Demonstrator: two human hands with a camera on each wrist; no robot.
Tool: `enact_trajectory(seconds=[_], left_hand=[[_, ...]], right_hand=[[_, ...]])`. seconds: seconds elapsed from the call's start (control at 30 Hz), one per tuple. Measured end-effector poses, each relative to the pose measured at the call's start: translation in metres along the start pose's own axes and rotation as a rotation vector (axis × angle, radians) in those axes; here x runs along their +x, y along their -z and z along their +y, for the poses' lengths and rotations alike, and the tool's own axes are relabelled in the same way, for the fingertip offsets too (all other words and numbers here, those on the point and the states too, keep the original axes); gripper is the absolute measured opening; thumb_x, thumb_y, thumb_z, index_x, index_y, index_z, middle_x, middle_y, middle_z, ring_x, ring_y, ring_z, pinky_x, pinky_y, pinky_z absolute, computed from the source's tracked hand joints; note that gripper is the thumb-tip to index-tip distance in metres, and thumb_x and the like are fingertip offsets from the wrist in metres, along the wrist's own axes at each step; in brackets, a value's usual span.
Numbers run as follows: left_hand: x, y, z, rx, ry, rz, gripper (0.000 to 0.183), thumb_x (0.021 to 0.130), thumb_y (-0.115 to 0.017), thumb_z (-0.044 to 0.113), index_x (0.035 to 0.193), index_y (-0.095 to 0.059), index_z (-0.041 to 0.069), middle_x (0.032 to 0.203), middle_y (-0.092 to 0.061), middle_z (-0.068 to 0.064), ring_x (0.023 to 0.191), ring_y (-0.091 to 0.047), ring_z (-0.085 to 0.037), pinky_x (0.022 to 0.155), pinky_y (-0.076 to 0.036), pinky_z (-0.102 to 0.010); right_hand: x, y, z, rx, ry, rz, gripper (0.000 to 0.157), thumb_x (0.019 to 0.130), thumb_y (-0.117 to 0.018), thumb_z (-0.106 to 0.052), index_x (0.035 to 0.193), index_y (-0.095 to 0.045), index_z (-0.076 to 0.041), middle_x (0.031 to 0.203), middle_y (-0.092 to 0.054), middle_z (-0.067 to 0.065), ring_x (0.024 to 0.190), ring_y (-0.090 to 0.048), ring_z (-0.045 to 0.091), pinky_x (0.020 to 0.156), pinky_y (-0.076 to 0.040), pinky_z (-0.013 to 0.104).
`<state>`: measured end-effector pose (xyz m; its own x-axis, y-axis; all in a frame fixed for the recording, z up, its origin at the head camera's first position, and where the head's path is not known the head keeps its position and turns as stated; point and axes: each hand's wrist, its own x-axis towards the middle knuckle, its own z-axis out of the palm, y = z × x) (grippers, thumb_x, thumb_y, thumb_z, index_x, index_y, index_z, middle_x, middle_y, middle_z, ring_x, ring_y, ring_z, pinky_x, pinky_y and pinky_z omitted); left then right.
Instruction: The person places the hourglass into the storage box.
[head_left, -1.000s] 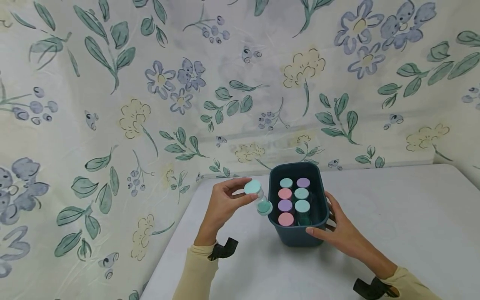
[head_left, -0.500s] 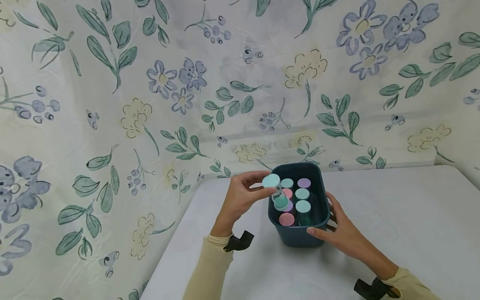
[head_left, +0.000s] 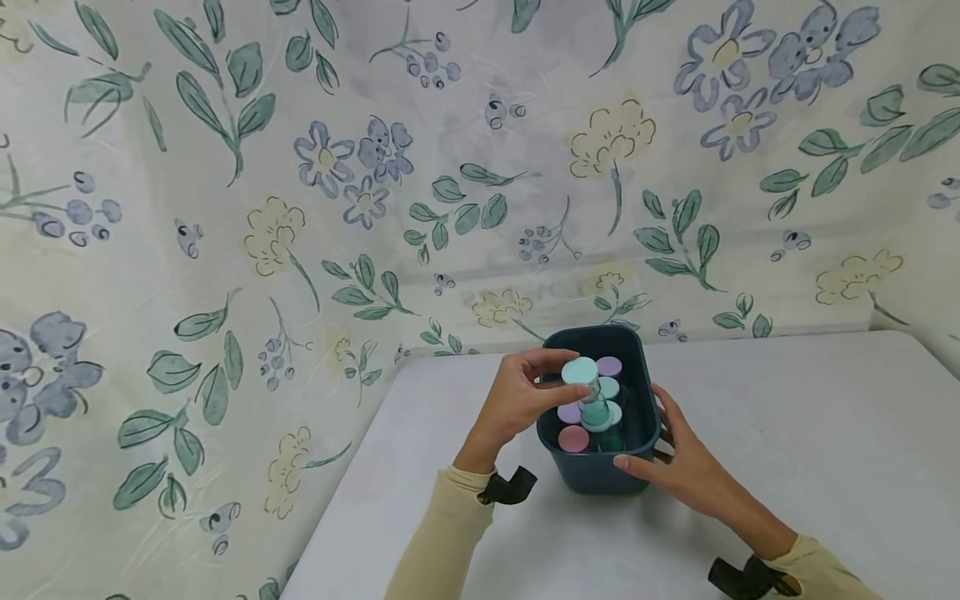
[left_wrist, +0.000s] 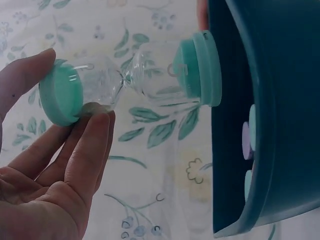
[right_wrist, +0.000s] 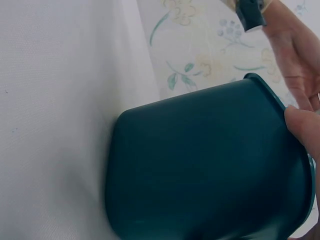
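Observation:
My left hand (head_left: 517, 404) pinches the upper cap of an hourglass sand timer (left_wrist: 160, 70) between thumb and fingers. The timer has mint caps, a clear waisted body and mint sand at its lower end. It hangs tilted above a dark teal bin (head_left: 600, 477). Inside the bin stand several capped timers, among them one with a pink cap (head_left: 573, 439) and one with a purple cap (head_left: 609, 367); others are partly covered by the held timer and my hand. My right hand (head_left: 690, 467) grips the bin's near right corner, with its thumb (right_wrist: 302, 125) on the rim.
The bin stands on a white-covered table (head_left: 780, 417). Behind it and to the left hangs a floral cloth (head_left: 450, 208). Dark bands (head_left: 510, 486) sit on both wrists.
My left hand has carried the sand timer rightwards, from beside the bin's left rim to above its inside. My right hand has stayed on the bin.

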<state>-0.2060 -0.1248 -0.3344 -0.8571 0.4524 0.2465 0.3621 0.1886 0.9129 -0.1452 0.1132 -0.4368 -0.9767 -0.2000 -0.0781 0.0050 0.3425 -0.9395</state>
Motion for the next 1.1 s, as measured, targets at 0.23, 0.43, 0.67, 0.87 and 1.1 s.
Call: enact_trajectory(seconds=[0.23, 0.43, 0.67, 0.87, 1.1], left_hand=[[0.001, -0.012, -0.01, 0.034, 0.041, -0.048, 0.038, 0.088, -0.081, 0.014, 0.124, -0.073, 0.008, 0.12, -0.075, -0.014, 0.095, -0.069, -0.01, 0.089, -0.062, -0.027], [0.001, -0.018, -0.019, 0.055, 0.057, -0.095, 0.039, 0.088, -0.081, 0.018, 0.125, -0.073, 0.009, 0.12, -0.075, -0.013, 0.096, -0.071, -0.011, 0.087, -0.063, -0.028], [0.0, -0.022, -0.027, 0.051, 0.106, -0.145, 0.042, 0.087, -0.082, 0.017, 0.127, -0.072, 0.008, 0.122, -0.075, -0.011, 0.103, -0.072, -0.012, 0.092, -0.061, -0.028], [0.0, -0.022, -0.034, 0.061, 0.14, -0.187, 0.042, 0.087, -0.082, 0.016, 0.127, -0.072, 0.009, 0.125, -0.074, -0.01, 0.111, -0.073, -0.024, 0.091, -0.062, -0.03], [0.002, -0.022, -0.041, 0.128, 0.195, -0.233, 0.04, 0.085, -0.085, 0.019, 0.124, -0.074, 0.013, 0.122, -0.073, -0.004, 0.109, -0.075, -0.022, 0.089, -0.063, -0.03]], right_hand=[[0.0, 0.0, 0.0, -0.01, 0.002, 0.006, 0.117, 0.089, -0.079, -0.045, 0.166, 0.008, -0.026, 0.172, -0.006, 0.028, 0.153, -0.022, 0.058, 0.113, -0.041, 0.063], [0.0, 0.0, 0.0, -0.009, 0.023, 0.011, 0.117, 0.089, -0.079, -0.043, 0.166, 0.007, -0.025, 0.172, -0.006, 0.029, 0.152, -0.023, 0.059, 0.112, -0.04, 0.063], [0.0, 0.001, 0.001, 0.001, 0.025, 0.005, 0.117, 0.09, -0.079, -0.042, 0.166, 0.008, -0.026, 0.172, -0.005, 0.029, 0.152, -0.021, 0.06, 0.114, -0.039, 0.066], [0.0, 0.0, 0.001, -0.006, 0.024, 0.009, 0.117, 0.09, -0.079, -0.043, 0.166, 0.008, -0.026, 0.172, -0.005, 0.028, 0.153, -0.021, 0.059, 0.113, -0.039, 0.065], [-0.001, -0.001, 0.0, 0.0, 0.021, 0.011, 0.116, 0.09, -0.078, -0.043, 0.166, 0.007, -0.025, 0.172, -0.005, 0.029, 0.153, -0.021, 0.059, 0.113, -0.039, 0.064]])
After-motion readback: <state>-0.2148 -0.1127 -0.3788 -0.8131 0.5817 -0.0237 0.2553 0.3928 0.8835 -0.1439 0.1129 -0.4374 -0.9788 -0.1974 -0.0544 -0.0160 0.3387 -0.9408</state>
